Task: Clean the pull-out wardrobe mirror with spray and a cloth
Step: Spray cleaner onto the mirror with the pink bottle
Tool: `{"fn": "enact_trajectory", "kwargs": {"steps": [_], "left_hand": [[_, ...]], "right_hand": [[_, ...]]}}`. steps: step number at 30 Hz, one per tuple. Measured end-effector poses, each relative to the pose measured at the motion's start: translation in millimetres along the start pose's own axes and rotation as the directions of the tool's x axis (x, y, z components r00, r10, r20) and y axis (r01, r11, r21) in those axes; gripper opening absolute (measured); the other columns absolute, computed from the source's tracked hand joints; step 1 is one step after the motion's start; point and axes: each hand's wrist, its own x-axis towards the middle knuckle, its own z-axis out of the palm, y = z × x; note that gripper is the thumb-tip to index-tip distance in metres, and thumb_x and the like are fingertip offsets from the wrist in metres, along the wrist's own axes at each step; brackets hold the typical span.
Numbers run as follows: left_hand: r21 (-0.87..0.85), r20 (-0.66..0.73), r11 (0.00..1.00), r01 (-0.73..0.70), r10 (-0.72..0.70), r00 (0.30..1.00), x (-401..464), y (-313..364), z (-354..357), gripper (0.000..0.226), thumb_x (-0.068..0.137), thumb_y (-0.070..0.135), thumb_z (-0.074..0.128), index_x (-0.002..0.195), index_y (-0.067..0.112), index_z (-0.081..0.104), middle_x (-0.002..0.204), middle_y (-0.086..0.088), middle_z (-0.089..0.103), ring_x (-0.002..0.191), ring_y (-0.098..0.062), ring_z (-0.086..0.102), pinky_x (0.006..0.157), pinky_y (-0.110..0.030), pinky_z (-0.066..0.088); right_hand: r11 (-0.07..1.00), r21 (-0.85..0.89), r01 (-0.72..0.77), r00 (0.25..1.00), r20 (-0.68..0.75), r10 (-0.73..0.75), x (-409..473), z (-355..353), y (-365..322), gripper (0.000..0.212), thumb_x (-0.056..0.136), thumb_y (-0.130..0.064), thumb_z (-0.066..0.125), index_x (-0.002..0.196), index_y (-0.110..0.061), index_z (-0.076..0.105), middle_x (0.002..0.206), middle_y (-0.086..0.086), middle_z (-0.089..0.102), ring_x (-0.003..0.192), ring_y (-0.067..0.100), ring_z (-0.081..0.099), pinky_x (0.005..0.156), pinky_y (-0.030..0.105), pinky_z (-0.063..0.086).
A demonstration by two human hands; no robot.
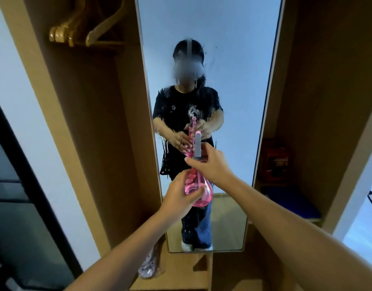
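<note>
Before the mirror (pixel 233 49), left hand (pixel 178 198) grips the spray bottle's (pixel 201 192) bulb, right hand (pixel 210 164) pinching its neck.

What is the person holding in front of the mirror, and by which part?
A pink spray bottle: the left hand grips its round body, and the right hand holds it at the neck, by the spray head.

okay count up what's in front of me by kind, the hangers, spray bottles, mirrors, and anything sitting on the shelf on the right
Wooden hangers: 3, as far as the ends show
Pink spray bottle: 1, held by left hand and right hand
Mirror: 1
Red box on right shelf: 1
Blue pad: 1
Total: 7
</note>
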Motion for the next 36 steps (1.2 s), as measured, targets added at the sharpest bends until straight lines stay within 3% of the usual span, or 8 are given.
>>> {"fn": "enact_trajectory", "kwargs": {"steps": [6, 13, 19, 25, 29, 33, 36], "left_hand": [[-0.023, -0.006, 1.0, -0.008, 0.008, 1.0, 0.1, 4.0, 2.5, 0.03, 0.088, 0.012, 0.069, 0.108, 0.028, 0.054, 0.104, 0.013, 0.063, 0.097, 0.01, 0.059, 0.08, -0.008, 0.045], [0.006, -0.02, 1.0, -0.015, 0.015, 1.0, -0.7, 6.0, 0.5, 0.032, 0.088, 0.017, 0.069, 0.11, 0.032, 0.053, 0.108, 0.012, 0.062, 0.097, 0.014, 0.056, 0.08, -0.004, 0.042], [0.002, 0.007, 1.0, -0.014, 0.014, 1.0, 2.8, 6.4, 8.5, 0.036, 0.087, 0.015, 0.069, 0.119, 0.022, 0.052, 0.11, 0.011, 0.061, 0.098, 0.017, 0.054, 0.079, -0.002, 0.041], [-0.061, 0.068, 0.998, 0.009, -0.005, 0.998, 9.0, 8.6, 35.3, 0.041, 0.088, 0.018, 0.07, 0.126, 0.017, 0.053, 0.117, 0.007, 0.063, 0.106, 0.006, 0.059, 0.085, -0.009, 0.047], [-0.101, 0.101, 0.995, 0.014, -0.003, 0.995, 13.3, 12.8, 53.8, 0.039, 0.087, 0.011, 0.069, 0.122, 0.017, 0.053, 0.111, 0.011, 0.062, 0.1, 0.013, 0.058, 0.08, -0.006, 0.046], [-0.132, 0.122, 0.991, 0.01, 0.007, 0.992, 17.4, 13.3, 66.9, 0.037, 0.088, 0.007, 0.068, 0.12, 0.015, 0.052, 0.106, 0.013, 0.061, 0.097, 0.017, 0.057, 0.077, -0.003, 0.044], [-0.122, 0.113, 0.992, -0.01, 0.024, 0.993, 20.1, 14.7, 73.0, 0.036, 0.087, 0.012, 0.07, 0.12, 0.013, 0.055, 0.107, 0.008, 0.065, 0.098, 0.01, 0.061, 0.078, -0.006, 0.045]], "right_hand": [[1.0, -0.022, -0.01, 1.0, -0.011, 0.01, 2.4, -0.9, 3.8, 0.031, 0.082, -0.028, 0.075, 0.103, -0.015, 0.057, 0.087, -0.005, 0.064, 0.073, 0.004, 0.06, 0.059, 0.007, 0.045], [1.0, -0.001, -0.019, 1.0, 0.001, 0.019, 2.2, -1.0, 2.9, 0.028, 0.083, -0.026, 0.074, 0.101, -0.015, 0.056, 0.083, -0.007, 0.062, 0.068, 0.0, 0.058, 0.054, 0.005, 0.041], [1.0, -0.005, -0.029, 1.0, -0.012, 0.029, 0.6, -11.3, 7.5, 0.029, 0.082, -0.027, 0.075, 0.101, -0.018, 0.055, 0.082, -0.009, 0.062, 0.067, -0.001, 0.058, 0.055, 0.005, 0.041], [0.997, -0.022, -0.078, 0.996, -0.042, 0.077, -8.6, -35.4, 24.6, 0.024, 0.083, -0.028, 0.073, 0.095, -0.022, 0.054, 0.08, -0.011, 0.059, 0.061, -0.009, 0.056, 0.054, 0.005, 0.039], [0.995, -0.024, -0.094, 0.994, -0.065, 0.092, -11.9, -51.2, 35.7, 0.024, 0.083, -0.028, 0.073, 0.096, -0.024, 0.054, 0.086, -0.01, 0.061, 0.074, 0.003, 0.059, 0.059, 0.008, 0.043], [0.992, -0.061, -0.112, 0.992, -0.071, 0.108, -12.6, -60.8, 44.1, 0.031, 0.082, -0.03, 0.074, 0.102, -0.014, 0.058, 0.094, 0.002, 0.066, 0.086, 0.021, 0.065, 0.078, 0.033, 0.054], [0.993, -0.041, -0.11, 0.991, -0.081, 0.106, -13.5, -65.9, 46.8, 0.026, 0.083, -0.028, 0.073, 0.099, -0.015, 0.058, 0.091, 0.001, 0.065, 0.084, 0.021, 0.065, 0.074, 0.027, 0.053]]}}
